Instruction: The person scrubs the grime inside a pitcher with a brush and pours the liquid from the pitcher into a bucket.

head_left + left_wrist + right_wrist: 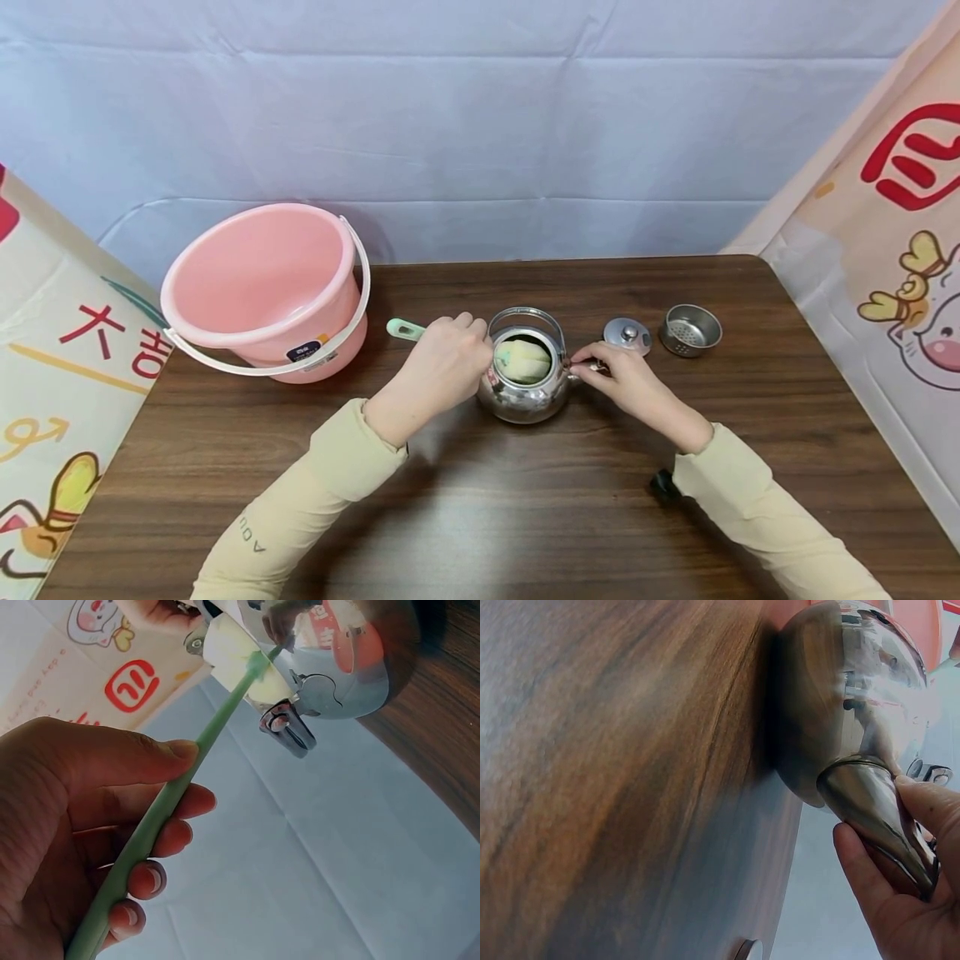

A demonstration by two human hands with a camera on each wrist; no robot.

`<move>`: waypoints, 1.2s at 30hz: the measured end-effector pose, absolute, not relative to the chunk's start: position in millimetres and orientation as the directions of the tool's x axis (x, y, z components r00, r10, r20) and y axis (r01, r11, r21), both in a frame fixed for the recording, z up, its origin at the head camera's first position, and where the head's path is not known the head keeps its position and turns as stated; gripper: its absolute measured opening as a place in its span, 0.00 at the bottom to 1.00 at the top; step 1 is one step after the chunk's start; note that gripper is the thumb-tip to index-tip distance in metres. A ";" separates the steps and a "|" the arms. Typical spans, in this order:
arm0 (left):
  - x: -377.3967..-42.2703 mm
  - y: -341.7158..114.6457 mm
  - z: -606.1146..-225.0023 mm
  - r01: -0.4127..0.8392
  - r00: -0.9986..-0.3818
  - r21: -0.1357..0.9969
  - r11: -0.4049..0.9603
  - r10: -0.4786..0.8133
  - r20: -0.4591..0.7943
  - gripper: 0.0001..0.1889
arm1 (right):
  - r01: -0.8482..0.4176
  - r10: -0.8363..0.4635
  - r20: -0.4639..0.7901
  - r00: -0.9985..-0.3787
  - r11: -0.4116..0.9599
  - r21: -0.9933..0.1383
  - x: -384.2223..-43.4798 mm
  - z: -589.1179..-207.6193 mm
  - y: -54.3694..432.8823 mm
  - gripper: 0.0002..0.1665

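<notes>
A shiny steel kettle [522, 400] stands on the table with its lid off and its loop handle raised at the back. My left hand [453, 354] grips the green handle [157, 806] of a sponge brush, fingers curled round it. The brush's pale yellow-green sponge head [525, 362] sits in the kettle's round mouth, its lower part hidden inside. On the other side, my right hand [626, 375] holds the kettle's spout [874, 806] between thumb and fingers.
The kettle's lid [627, 333] lies just beyond my right hand, with a perforated steel strainer [691, 331] to its right. A large pink bucket [262, 275] with a white handle stands at the back left. A small black object [664, 486] lies by my right sleeve.
</notes>
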State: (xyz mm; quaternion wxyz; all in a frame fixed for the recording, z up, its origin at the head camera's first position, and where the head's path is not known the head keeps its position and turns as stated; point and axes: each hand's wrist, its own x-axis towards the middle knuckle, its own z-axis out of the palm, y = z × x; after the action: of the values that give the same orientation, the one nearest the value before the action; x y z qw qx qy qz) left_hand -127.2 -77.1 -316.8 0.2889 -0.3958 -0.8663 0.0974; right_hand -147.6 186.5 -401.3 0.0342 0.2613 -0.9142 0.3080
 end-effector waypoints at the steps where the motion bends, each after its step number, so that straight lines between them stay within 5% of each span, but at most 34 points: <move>1: -127.5 -76.7 -317.1 0.625 -0.520 -0.401 0.669 0.741 0.425 0.09 | -0.501 -0.458 0.225 -0.860 0.672 -0.545 -147.6 -401.2 186.5 0.07; 36: -122.9 -65.0 -321.2 0.638 -0.532 -0.402 0.657 0.753 0.387 0.05 | -0.502 -0.455 0.230 -0.860 0.675 -0.541 -147.9 -401.7 187.0 0.07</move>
State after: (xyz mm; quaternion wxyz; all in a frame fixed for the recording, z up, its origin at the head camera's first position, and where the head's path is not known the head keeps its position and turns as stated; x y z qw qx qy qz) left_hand -122.9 -65.0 -321.2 0.2718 -0.4004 -0.8686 0.1060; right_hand -147.9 187.0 -401.7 0.0381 0.2618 -0.9142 0.3068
